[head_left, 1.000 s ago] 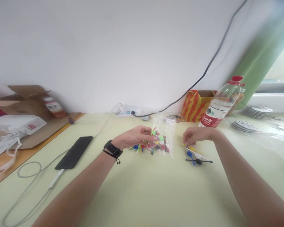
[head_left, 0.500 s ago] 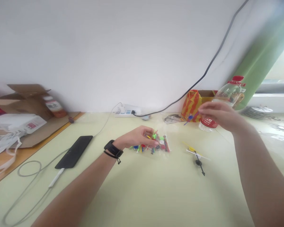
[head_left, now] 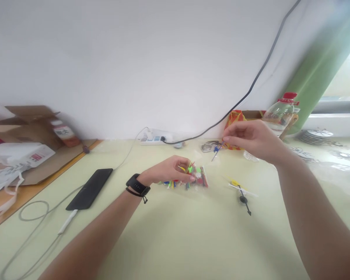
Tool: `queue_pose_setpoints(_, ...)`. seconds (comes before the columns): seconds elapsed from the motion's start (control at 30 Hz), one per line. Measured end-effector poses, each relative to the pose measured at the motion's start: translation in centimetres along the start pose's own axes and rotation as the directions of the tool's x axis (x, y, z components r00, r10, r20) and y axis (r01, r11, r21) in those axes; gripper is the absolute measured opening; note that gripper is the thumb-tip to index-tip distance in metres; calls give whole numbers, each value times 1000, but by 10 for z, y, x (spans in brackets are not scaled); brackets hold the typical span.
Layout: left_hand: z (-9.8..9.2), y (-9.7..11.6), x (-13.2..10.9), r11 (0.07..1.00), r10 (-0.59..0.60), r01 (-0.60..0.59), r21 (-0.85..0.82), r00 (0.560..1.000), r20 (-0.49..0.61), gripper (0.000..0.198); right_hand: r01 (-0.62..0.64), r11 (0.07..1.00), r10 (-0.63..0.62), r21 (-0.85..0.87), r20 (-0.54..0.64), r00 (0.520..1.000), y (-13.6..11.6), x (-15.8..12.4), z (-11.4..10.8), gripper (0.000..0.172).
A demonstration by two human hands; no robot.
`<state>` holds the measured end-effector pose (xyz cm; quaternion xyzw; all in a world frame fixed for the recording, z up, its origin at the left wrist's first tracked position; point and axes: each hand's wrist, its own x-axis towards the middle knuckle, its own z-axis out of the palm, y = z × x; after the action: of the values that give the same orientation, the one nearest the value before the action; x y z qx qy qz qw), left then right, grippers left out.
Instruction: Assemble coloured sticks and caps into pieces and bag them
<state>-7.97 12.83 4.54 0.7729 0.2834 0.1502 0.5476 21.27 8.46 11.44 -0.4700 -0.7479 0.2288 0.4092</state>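
My left hand (head_left: 172, 170), with a black watch on its wrist, curls thumb and fingers at a clear plastic bag (head_left: 204, 179) of small coloured plastic clock hands; part of the bag is hidden behind my fingers. A thin yellow-green piece (head_left: 189, 167) shows between thumb and fingertips. Raised above the table, my right hand (head_left: 252, 138) pinches a thin blue clock hand (head_left: 216, 149) with a round hub, pointing down and left. Below it on the table lie a black arrow-tipped clock hand (head_left: 243, 199), a white one (head_left: 249, 191) and a yellow one (head_left: 235, 182).
A black phone (head_left: 90, 189) with a charging cable lies to the left, near an opened cardboard box (head_left: 32, 128). A power strip (head_left: 153, 140) sits against the wall. At the right stand a large plastic bottle (head_left: 280, 114), a red-and-yellow bag (head_left: 231, 118) and stacked discs (head_left: 316, 136).
My right hand has moved left, away from the bottle and towards the bag, with the blue clock hand still pinched. My left hand stays in place. The view has shifted slightly.
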Motion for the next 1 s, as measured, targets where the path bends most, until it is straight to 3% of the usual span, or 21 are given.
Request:
queue_pose_setpoints(0.2, 1, 4, 0, 1000, -15, 16, 20, 999, -33, 37, 43, 988, -18, -151, 166, 986, 6, 3, 0, 21)
queue_pose_setpoints(0.3, 0, 4, 0, 1000, -9, 10, 23, 998, -56, 36, 29, 985, -4, -173, 142, 990, 16, 6, -4, 25)
queue_pose_setpoints(0.37, 0, 3, -1, 1000, -3, 4, 26, 999, -54, 35, -22, 975, 46, -223, 104, 993, 31, 9, -9, 29)
queue_pose_setpoints(0.43, 0, 2, 0, 1000, -1, 2, 25, 999, -48, 35, -99, 947, 149, -306, 143, 978, 53, 12, -11, 30)
queue_pose_setpoints(0.5, 0, 1, 1, 1000, -1, 2, 16, 999, -40, 34, -170, 902, 297, -398, 283, 912, 77, 14, -9, 29)
queue_pose_setpoints(0.53, 1, 1, 1, 1000, -2, 2, 9, 999, -35, 33, -205, 870, 387, -449, 361, 848, 88, 14, -6, 31)
queue_pose_setpoints(0.6, 1, 2, 1, 1000, -6, 6, -6, 1000, -29, 32, -285, 810, 549, -512, 494, 674, 107, 13, 2, 35)
queue_pose_setpoints(0.7, 2, 3, 1, 998, -15, 13, -63, 999, -40, 37, -318, 782, 609, -536, 550, 571, 122, 11, 15, 32)
queue_pose_setpoints(0.87, 3, 1, 4, 942, -51, 16, -334, 994, -96, 46, -320, 804, 584, -501, 566, 582, 126, 13, 17, 29)
queue_pose_setpoints(1.0, 9, -2, 11, 732, -144, 92, -675, 989, -21, 35, -313, 805, 571, -504, 517, 637, 123, 12, 15, 31)
